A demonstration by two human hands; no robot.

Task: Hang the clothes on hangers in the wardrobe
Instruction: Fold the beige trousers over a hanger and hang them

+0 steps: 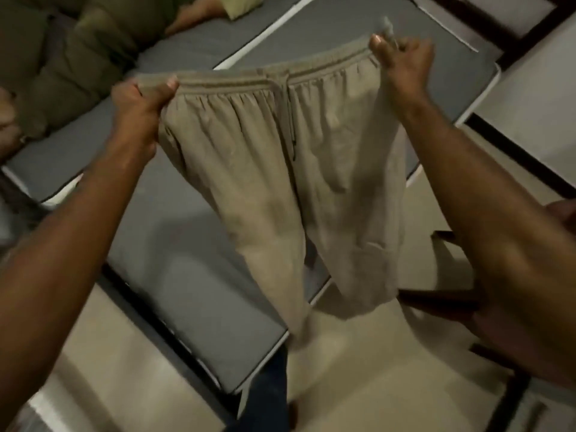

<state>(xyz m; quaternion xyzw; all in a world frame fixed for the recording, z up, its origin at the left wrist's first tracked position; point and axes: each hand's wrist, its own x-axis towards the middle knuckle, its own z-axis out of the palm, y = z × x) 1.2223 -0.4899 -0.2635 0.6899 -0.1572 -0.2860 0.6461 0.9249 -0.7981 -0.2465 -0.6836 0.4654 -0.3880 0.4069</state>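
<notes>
A pair of beige drawstring trousers hangs in the air in front of me, its elastic waistband stretched out between both hands. My left hand grips the waistband's left end with the thumb on top. My right hand pinches the right end, and a small grey thing sticks up above its fingers; I cannot tell what it is. The two legs dangle down over the bed's edge toward the floor. No hanger or wardrobe is in view.
A grey mattress with white edging lies below the trousers. An olive quilted blanket covers someone lying at the upper left, a foot showing. Pale floor tiles lie in front. Dark wooden furniture stands at the right.
</notes>
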